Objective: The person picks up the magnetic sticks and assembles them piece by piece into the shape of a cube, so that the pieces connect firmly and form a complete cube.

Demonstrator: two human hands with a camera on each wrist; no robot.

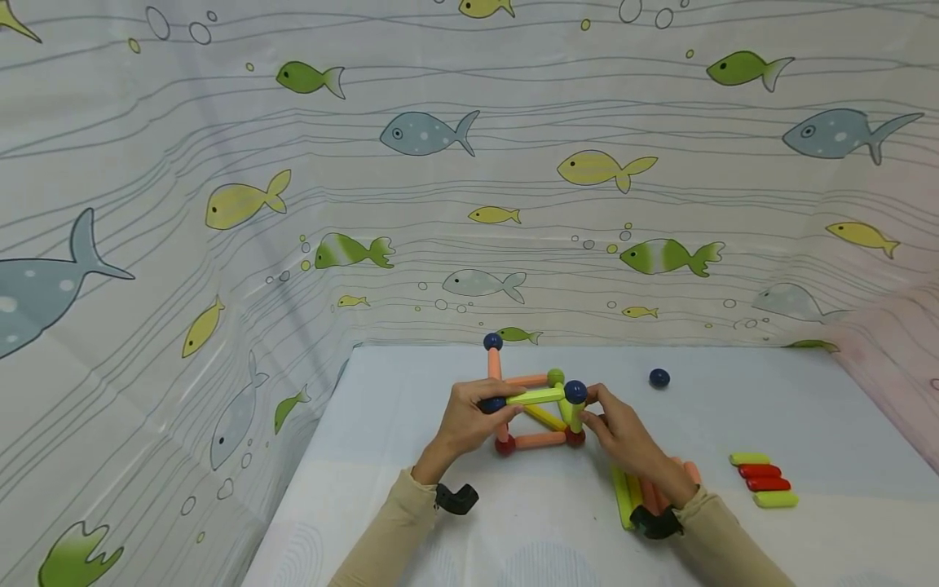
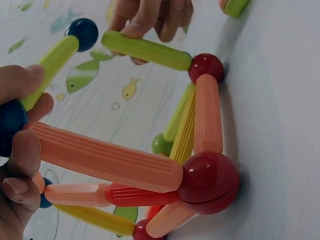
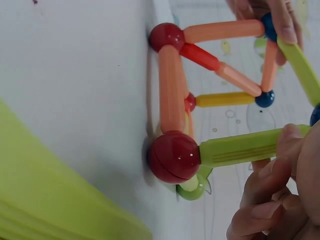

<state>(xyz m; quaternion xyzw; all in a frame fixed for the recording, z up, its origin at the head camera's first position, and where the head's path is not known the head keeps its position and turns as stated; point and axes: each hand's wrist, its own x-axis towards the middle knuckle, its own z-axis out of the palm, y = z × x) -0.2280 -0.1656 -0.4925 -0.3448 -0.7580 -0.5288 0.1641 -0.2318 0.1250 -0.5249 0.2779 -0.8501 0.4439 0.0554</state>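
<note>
A frame of toy rods and balls stands on the table. My left hand (image 1: pixel 464 416) grips a blue ball (image 2: pixel 11 122) at its upper left corner, with the thumb on a yellow-green rod (image 1: pixel 535 396) running right to another blue ball (image 1: pixel 575 392). My right hand (image 1: pixel 622 432) pinches a green upright rod (image 3: pixel 245 146) near its top; its foot meets a red ball (image 3: pixel 174 157). A gap shows between this rod's top and the blue ball in the left wrist view. An orange rod (image 1: pixel 540 440) joins two red balls along the bottom.
Yellow-green, yellow and orange rods (image 1: pixel 622 499) lie partly under my right forearm. Farther right sit red and yellow-green rods (image 1: pixel 764 484) in a row. A loose blue ball (image 1: pixel 659 378) rests toward the back. Fish-patterned cloth (image 1: pixel 411 220) hangs behind the table.
</note>
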